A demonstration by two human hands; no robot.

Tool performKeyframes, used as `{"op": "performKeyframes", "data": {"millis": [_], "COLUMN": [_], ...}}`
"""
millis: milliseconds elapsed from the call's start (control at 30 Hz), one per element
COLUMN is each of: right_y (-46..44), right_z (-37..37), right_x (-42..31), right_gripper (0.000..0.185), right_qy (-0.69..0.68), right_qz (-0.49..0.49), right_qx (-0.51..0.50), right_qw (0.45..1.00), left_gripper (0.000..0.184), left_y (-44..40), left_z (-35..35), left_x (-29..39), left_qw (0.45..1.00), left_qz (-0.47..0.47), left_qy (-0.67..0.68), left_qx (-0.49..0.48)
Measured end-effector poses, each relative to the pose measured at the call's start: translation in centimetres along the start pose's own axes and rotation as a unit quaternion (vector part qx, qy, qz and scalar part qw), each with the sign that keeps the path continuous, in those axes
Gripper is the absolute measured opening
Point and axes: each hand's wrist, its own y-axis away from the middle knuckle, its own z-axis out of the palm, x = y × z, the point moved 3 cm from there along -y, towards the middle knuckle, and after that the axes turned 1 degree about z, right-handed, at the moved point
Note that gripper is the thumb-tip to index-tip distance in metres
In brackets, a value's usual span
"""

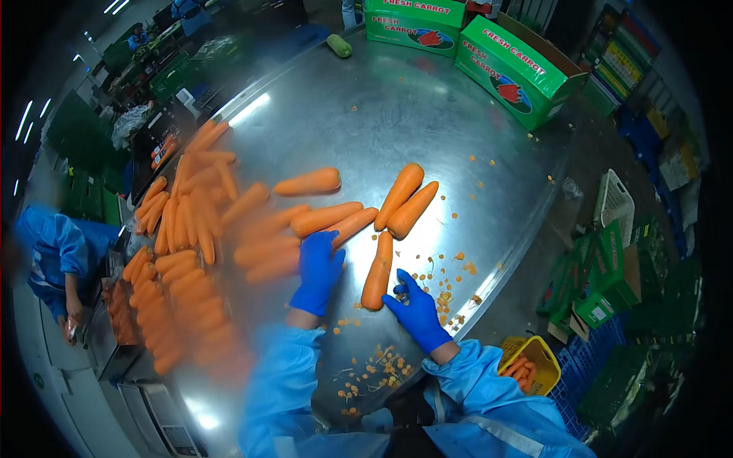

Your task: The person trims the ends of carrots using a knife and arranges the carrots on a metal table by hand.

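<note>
My left hand [319,269], in a blue glove, has its fingers closed round the lower end of a carrot [356,224]. Another carrot [327,219] lies right above that one. My right hand [420,311], also gloved in blue, is beside the thick end of a single carrot [377,273]; its thumb and forefinger are apart, the thumb tip touching or very near that carrot. The other fingers curl partly out of sight. Two more carrots [400,195] [413,209] lie side by side beyond it.
Many carrots [187,298] are heaped at the left of the metal table [305,114], partly blurred. Carrot trimmings [374,370] lie near me. Green carton boxes [511,69] and a green vegetable [339,46] stand at the far edge. A yellow basket [544,359] holds carrots at right. A co-worker [61,244] is at left.
</note>
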Motion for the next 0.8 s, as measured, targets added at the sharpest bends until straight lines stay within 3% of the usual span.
{"op": "performKeyframes", "data": {"millis": [167, 233, 267, 300, 400, 500, 533, 600, 667, 733, 800], "right_y": [-1.8, -2.9, -3.1, -2.8, -2.8, -3.0, -4.0, -2.5, -0.6, 2.6, 5.3], "right_z": [1.2, 1.4, 1.9, 2.1, 1.9, 1.7, 3.2, 2.5, 1.0, -0.6, -1.5], "right_x": [-2.3, -3.0, -3.5, -3.5, -3.1, -1.8, 1.7, 1.8, 0.1, -1.4, -2.3], "right_gripper": [0.113, 0.118, 0.118, 0.119, 0.115, 0.109, 0.105, 0.095, 0.079, 0.076, 0.071], "right_qy": [0.039, 0.024, 0.041, 0.061, 0.040, -0.071, -0.089, -0.237, -0.338, -0.350, -0.346], "right_qz": [-0.005, -0.009, 0.027, 0.068, 0.076, 0.064, 0.005, 0.056, 0.111, 0.113, 0.104], "right_qx": [0.063, 0.065, 0.037, 0.012, 0.029, 0.063, 0.105, 0.060, 0.012, -0.030, -0.052], "right_qw": [0.997, 0.998, 0.998, 0.996, 0.996, 0.993, 0.990, 0.968, 0.935, 0.929, 0.931], "left_gripper": [0.046, 0.041, 0.024, 0.021, 0.014, 0.013, 0.012, 0.012, 0.024, 0.044, 0.046], "left_y": [-2.5, -5.3, -4.9, -4.5, -4.5, -5.0, -5.0, -4.1, -2.3, 1.2, 5.0], "left_z": [4.0, 5.3, 5.2, 5.3, 5.9, 6.8, 6.5, 6.1, 2.3, 0.1, -2.5], "left_x": [-0.6, -1.1, -0.7, -0.7, -0.3, -0.5, -0.4, -0.3, 2.5, 2.9, 3.7], "left_qw": [0.984, 0.975, 0.962, 0.957, 0.938, 0.918, 0.927, 0.944, 0.986, 0.992, 0.895], "left_qz": [0.002, -0.051, -0.020, -0.024, -0.022, -0.017, -0.028, -0.049, -0.079, -0.112, -0.247], "left_qy": [-0.178, -0.202, -0.272, -0.289, -0.345, -0.394, -0.370, -0.320, -0.139, 0.052, 0.369], "left_qx": [-0.007, -0.071, -0.021, -0.023, -0.021, -0.049, -0.051, -0.065, -0.038, 0.022, -0.042]}}
